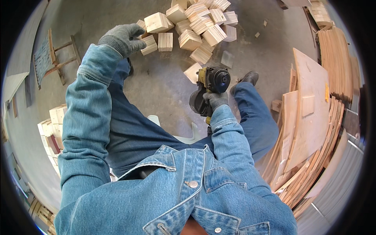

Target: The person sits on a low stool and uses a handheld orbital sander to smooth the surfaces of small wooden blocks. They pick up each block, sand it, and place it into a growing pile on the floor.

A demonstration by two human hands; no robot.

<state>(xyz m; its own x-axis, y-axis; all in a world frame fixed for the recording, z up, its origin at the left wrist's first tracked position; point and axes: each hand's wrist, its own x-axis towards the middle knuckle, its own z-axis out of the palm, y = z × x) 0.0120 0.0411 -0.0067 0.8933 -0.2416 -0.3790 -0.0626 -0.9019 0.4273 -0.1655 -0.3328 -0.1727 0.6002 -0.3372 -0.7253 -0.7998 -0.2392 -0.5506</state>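
Observation:
My right hand (216,100), in a grey glove, is closed round the handle of a black and yellow coil nail gun (217,79), held up between my knees. My left hand (123,38), also gloved in grey, reaches forward with its fingers bent and apart, and I see nothing in it. Just beyond and beside that hand, a loose heap of pale wooden blocks (189,39) lies on the concrete floor. The nearest is a light block (156,22) at the heap's left side. One more block (192,73) lies by the nail gun, partly hidden behind it.
Plywood sheets (310,98) and stacked thin boards (335,62) lean at the right. Stacked wooden blocks (57,120) stand at the left, with a wooden frame (62,58) farther off. Part of a white plastic seat (191,137) shows between my legs.

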